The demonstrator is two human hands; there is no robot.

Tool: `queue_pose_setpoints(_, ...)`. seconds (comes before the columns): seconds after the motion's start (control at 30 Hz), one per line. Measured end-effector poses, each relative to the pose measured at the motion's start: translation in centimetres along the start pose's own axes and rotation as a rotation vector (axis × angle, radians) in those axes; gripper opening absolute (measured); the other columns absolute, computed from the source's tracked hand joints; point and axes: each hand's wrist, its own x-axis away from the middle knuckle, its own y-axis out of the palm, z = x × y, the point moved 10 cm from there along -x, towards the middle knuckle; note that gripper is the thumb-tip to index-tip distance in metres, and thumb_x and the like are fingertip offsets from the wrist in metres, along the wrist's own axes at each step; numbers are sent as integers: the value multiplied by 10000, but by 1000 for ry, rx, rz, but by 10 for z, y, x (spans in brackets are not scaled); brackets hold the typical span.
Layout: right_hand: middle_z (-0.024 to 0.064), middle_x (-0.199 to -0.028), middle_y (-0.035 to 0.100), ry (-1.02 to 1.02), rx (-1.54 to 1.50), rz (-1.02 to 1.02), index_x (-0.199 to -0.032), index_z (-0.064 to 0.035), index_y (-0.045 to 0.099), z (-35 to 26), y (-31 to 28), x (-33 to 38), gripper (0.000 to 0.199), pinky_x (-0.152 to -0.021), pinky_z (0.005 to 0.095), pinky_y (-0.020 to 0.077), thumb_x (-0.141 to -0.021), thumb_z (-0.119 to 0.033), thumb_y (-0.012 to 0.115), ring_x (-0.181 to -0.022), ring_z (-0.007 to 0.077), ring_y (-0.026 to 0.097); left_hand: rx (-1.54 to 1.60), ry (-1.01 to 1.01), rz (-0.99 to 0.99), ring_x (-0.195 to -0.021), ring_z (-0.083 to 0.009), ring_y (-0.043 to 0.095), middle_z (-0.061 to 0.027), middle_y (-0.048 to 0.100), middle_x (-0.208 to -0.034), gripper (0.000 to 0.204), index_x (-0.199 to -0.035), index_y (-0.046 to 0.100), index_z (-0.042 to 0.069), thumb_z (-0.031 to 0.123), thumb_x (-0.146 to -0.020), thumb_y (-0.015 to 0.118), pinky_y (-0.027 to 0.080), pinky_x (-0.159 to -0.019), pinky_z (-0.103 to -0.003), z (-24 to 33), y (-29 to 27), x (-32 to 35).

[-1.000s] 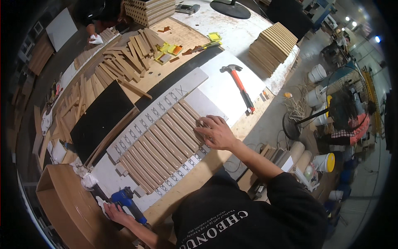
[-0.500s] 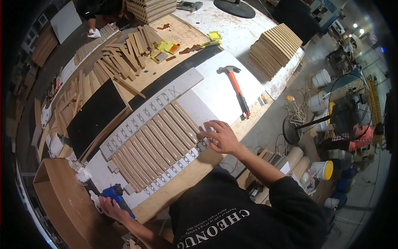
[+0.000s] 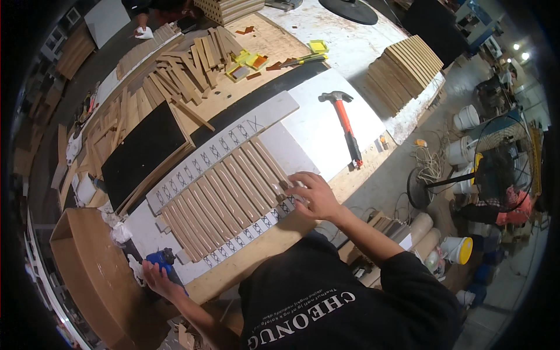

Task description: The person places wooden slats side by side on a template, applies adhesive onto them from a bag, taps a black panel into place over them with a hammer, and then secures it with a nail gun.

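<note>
Right hand presses slats between 2 white strips.

Hands: two, the left hand and the right hand
Blue tool: one, in the left hand
Hammer: one
White patterned strips: two, a far strip and a near strip
Wooden slats between the strips: about ten, exact count unclear
Black panel: one
Stacks of boards: one clear stack at the tabletop's right end
White buckets: about four on the floor
Yellow trays: several, too small to count
</note>
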Motion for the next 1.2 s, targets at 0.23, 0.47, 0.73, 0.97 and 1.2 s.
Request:
queue_pose_setpoints(0.23, 115, -1217, 500, -46, 70, -44, -970, -130, 626, -15, 6, -5, 313, -942, 441, 369, -664, -196, 611, -1163, 332, 439, -8, -2, 28, -1074, -207, 485, -78, 505, -1252, 411, -1231, 531, 94, 200, -834, 549, 366, -901, -345, 3, -4, 1)
queue_pose_setpoints(0.47, 122, -1238, 485, -126, 5, -104, -978, -141, 629, -43, 40, -19, 306, -960, 455, 351, -682, -216, 613, -1163, 337, 431, -20, 76, -27, -1033, -199, 503, -73, 537, -1209, 447, -1223, 536, 89, 278, -822, 592, 382, -872, -350, 1, -2, 2)
queue_pose_setpoints(0.73, 129, -1237, 484, -180, 39, -179, -921, -129, 648, -58, 47, -13, 260, -963, 459, 341, -677, -213, 619, -1180, 342, 420, 21, 53, 26, -1030, -176, 503, -49, 537, -1207, 426, -1215, 536, 76, 266, -836, 586, 369, -880, -332, -4, -16, 6)
queue_pose_setpoints(0.97, 121, -1207, 493, -190, 2, -154, -921, -145, 653, -69, 70, -34, 261, -976, 471, 324, -681, -243, 621, -1207, 341, 395, 38, 56, 20, -1015, -134, 502, -27, 539, -1193, 402, -1207, 542, 85, 253, -844, 583, 364, -876, -330, -2, -18, 11)
queue_pose_setpoints(1.2, 108, -1252, 477, -230, -23, -250, -926, -151, 656, -79, 68, -16, 273, -992, 473, 314, -671, -235, 613, -1210, 338, 390, 61, 17, 101, -1010, -125, 506, -21, 548, -1174, 390, -1201, 546, 101, 268, -854, 604, 354, -876, -325, -5, -41, 21)
